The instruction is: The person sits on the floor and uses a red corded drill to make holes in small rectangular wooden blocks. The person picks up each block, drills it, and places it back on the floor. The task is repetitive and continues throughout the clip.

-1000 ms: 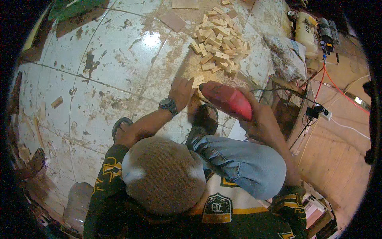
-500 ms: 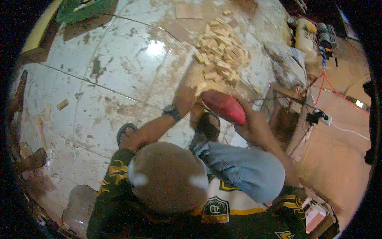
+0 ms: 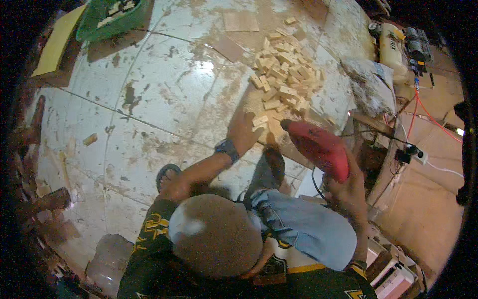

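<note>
My left hand [image 3: 243, 134], with a dark watch on its wrist, rests low by the floor. Its thumb and fingers close around a small pale wooden block [image 3: 260, 121]. In my right hand [image 3: 344, 188] is a red power drill [image 3: 318, 148], its dark nose and thin bit pointing left toward that block, with a gap between them. The right fingers are partly hidden behind the drill body. Just beyond both hands lies a heap of similar wooden blocks [image 3: 286, 70], with sawdust around its near side.
A green bin [image 3: 107, 22] with pieces inside stands far left beside a yellow-topped box [image 3: 59, 42]. At right are a cream air compressor [image 3: 393, 50], a plastic sack [image 3: 371, 84], a red cable [image 3: 413, 117] and a plug connection [image 3: 411, 152]. My sandaled foot [image 3: 169, 175] is at left.
The drill has drawn back to the right, away from my left hand. The block in my left fingers now shows. The view has shifted slightly.
</note>
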Demonstrator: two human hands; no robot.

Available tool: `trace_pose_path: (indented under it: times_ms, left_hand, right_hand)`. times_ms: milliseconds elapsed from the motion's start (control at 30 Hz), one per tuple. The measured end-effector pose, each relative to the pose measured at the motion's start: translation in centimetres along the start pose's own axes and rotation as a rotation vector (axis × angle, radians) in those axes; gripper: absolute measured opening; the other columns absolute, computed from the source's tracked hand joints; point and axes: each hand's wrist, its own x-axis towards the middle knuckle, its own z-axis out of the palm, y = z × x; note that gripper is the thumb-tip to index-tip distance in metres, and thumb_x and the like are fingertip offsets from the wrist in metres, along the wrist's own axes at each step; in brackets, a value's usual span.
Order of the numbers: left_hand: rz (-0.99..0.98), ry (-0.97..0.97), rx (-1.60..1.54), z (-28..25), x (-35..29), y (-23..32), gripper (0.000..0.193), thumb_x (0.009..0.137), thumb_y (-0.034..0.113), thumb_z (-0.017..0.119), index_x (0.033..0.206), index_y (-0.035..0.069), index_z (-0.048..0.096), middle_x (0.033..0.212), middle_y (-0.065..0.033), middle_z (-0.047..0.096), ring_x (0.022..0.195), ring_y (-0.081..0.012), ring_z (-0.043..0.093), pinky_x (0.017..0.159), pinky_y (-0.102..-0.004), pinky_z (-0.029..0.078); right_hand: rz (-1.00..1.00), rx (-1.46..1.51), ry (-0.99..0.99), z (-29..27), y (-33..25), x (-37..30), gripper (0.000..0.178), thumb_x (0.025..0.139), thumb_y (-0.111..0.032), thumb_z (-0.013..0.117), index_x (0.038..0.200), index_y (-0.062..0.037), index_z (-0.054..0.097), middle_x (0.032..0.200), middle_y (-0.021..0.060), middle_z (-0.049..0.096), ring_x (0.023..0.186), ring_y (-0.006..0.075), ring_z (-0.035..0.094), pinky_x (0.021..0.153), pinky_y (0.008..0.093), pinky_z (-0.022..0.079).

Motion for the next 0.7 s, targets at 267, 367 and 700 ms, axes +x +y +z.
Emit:
trace_pose_path:
  times_ms: [267, 367, 700]
  left_hand:
    - [-0.113, -0.078, -0.585, 6.5, -3.0, -0.5, 0.046, 0.090, 0.031, 0.067, 0.124, 0.002, 0.057, 0.117, -0.0207, 0.058, 0.107, -0.0389, 0.055, 0.095, -0.0491, 0.046]
    - [-0.432, -0.172, -0.782, 8.5, -4.8, -0.6, 0.044, 0.088, 0.028, 0.068, 0.120, 0.000, 0.059, 0.112, -0.0225, 0.060, 0.102, -0.0406, 0.056, 0.093, -0.0482, 0.047]
    - [-0.119, -0.155, -0.594, 8.0, -7.9, -3.3, 0.036, 0.098, 0.022, 0.054, 0.127, 0.001, 0.056, 0.117, -0.0209, 0.059, 0.108, -0.0336, 0.059, 0.085, -0.0417, 0.053]
  right_hand:
    - [-0.081, 0.033, -0.089, -0.8, 4.9, -4.7, 0.078, 0.080, -0.019, 0.071, 0.149, -0.0028, 0.038, 0.129, 0.0185, 0.059, 0.113, 0.0299, 0.058, 0.097, 0.0394, 0.046]
    - [-0.078, -0.123, -0.127, -0.4, 4.0, -4.2, 0.083, 0.085, -0.022, 0.072, 0.154, -0.0058, 0.029, 0.121, 0.0206, 0.063, 0.102, 0.0322, 0.063, 0.087, 0.0400, 0.051]
    - [0.105, -0.214, -0.143, 0.4, 10.8, -6.3, 0.085, 0.084, -0.038, 0.074, 0.155, -0.0176, 0.031, 0.098, 0.0231, 0.069, 0.087, 0.0355, 0.068, 0.074, 0.0425, 0.053]
